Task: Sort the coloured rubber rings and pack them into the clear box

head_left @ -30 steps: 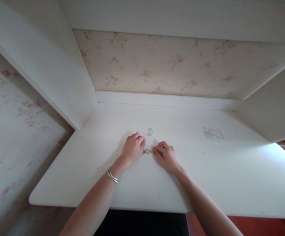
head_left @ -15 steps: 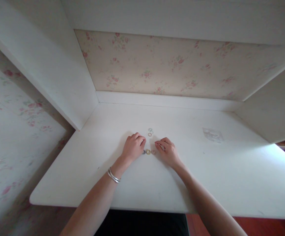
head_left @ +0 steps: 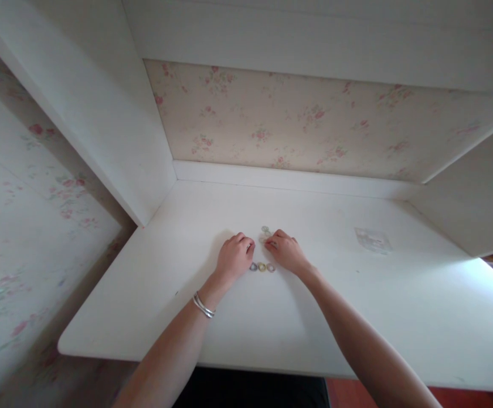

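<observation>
Three small rings lie in a short row on the white desk, between my wrists. My left hand rests on the desk just left of the row, fingers curled, with a silver bangle on its wrist. My right hand is beyond the row, its fingertips pinched at a small ring of the little cluster lying farther back. Whether the ring is off the desk is too small to tell.
The desk sits in a white alcove with side panels and floral wallpaper behind. A small clear plastic bag lies on the desk to the right. The near desk edge is by my body; red floor shows at the lower right.
My right hand has moved away from the row of rings toward the cluster farther back and closed its fingertips there. The left hand has stayed in place. The camera shifted slightly.
</observation>
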The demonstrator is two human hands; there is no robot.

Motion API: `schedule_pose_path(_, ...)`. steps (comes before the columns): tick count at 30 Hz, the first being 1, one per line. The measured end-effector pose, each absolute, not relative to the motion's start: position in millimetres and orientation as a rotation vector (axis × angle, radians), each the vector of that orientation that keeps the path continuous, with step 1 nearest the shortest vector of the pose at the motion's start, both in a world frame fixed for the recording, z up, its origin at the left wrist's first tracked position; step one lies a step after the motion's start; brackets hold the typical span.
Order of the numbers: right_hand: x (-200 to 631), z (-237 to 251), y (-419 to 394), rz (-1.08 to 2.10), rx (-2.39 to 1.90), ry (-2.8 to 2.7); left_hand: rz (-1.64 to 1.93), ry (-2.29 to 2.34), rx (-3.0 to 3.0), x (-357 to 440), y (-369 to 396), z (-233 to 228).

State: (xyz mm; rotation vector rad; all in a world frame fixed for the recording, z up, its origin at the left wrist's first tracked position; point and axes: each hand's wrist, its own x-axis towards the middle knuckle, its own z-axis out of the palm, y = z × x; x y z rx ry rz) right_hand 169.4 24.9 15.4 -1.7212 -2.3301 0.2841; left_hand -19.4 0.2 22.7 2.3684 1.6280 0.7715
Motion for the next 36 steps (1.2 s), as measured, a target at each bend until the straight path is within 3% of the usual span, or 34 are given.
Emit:
schedule_pose_path(23,190.8,11.1,-45.4,0.402,-1.582,-2.353,0.803,1.543,2.297,-20.1,5.9,11.5)
schedule_pose_path(36,185.9,17.2,-44.7,0.411,-1.495,-2.266,0.792,1.533,2.279,-20.0,5.9,11.3)
